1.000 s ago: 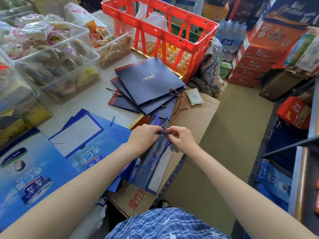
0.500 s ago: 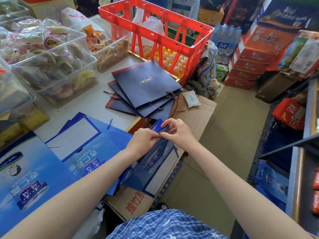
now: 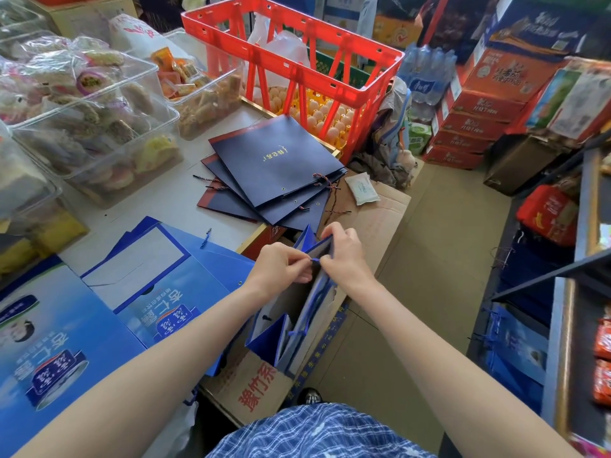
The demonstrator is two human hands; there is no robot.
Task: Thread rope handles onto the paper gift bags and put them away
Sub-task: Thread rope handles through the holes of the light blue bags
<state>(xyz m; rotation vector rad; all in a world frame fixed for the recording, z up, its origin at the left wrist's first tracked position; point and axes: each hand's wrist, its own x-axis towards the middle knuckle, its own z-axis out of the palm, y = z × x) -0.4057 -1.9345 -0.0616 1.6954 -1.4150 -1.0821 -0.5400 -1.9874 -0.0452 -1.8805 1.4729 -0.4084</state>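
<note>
Over the brown cardboard box [image 3: 373,226] by the table edge, our left hand [image 3: 281,269] pinches the thin blue rope handle [image 3: 314,260]; our right hand [image 3: 344,256] grips the open blue paper gift bag [image 3: 297,328] at its top edge.

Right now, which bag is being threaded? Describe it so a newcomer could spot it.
Start at the red plastic crate at the back of the grey table, then come down past the stacked dark navy paper bags. The bright blue paper bag stands open over the brown cardboard box, gripped at its rim by both hands; the others lie flat.
</note>
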